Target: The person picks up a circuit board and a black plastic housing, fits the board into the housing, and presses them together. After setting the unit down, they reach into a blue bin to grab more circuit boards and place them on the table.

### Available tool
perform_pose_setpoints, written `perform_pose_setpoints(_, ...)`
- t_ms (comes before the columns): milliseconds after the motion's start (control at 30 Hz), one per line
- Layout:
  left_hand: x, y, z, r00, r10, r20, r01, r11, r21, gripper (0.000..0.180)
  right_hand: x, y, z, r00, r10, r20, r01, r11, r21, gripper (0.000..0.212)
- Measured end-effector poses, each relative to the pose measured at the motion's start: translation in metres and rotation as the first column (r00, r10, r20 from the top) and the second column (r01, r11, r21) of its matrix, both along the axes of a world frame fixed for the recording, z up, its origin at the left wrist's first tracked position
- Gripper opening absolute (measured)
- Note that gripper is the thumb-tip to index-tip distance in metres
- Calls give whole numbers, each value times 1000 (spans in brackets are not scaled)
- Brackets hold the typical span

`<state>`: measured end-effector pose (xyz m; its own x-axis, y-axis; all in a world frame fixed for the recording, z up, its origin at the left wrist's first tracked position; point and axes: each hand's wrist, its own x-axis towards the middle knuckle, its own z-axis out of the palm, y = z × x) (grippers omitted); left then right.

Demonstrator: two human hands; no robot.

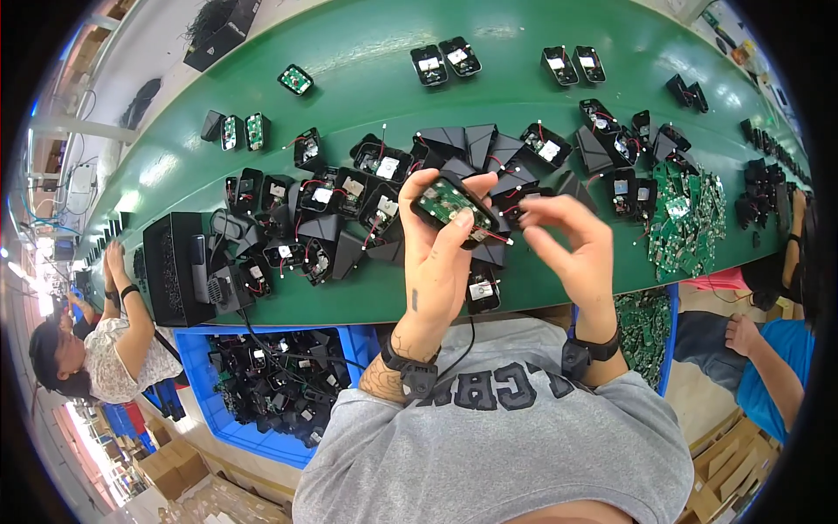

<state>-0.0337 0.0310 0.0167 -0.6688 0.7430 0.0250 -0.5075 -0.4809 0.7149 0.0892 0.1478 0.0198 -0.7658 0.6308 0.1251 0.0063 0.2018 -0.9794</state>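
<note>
My left hand point(436, 262) holds a black plastic housing point(451, 207) with a green circuit board inside and thin red wires trailing from it. My right hand point(572, 244) is just to its right, thumb and fingertips pinched close to the wire end at the housing's right edge. Both hands hover above the green bench point(367, 79). A heap of similar black housings point(349, 218) with boards and red wires lies on the bench just beyond my hands.
A black box device point(175, 266) with a cable stands at the left. A blue bin point(271, 384) of black parts sits below the bench edge. Loose green circuit boards point(685, 218) pile at the right. One person works at the left point(105, 341), another at the right point(768, 349).
</note>
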Motion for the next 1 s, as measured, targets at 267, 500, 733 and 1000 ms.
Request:
perform_pose_setpoints(267, 15, 8, -4, 987, 65, -148, -69, 997, -22, 51, -9, -22, -25, 936, -114, -333, -14, 933, -359, 26)
perform_pose_setpoints(500, 13, 4, -8, 971, 51, -232, -92, 981, -172, 50, -21, -25, -12, 923, -116, -367, 135, 990, 26, 19)
perform_pose_setpoints(733, 6, -9, -9, 996, -48, 72, 56, 993, -108, 47, -20, -16, 1, 975, 148, -165, -41, 852, 522, 21)
perform_pose_setpoints(1000, 4, -13, -5, 967, 46, -252, -53, 998, -22, 42, -16, -9, 11, 995, 46, -84, 6, 845, 535, 23)
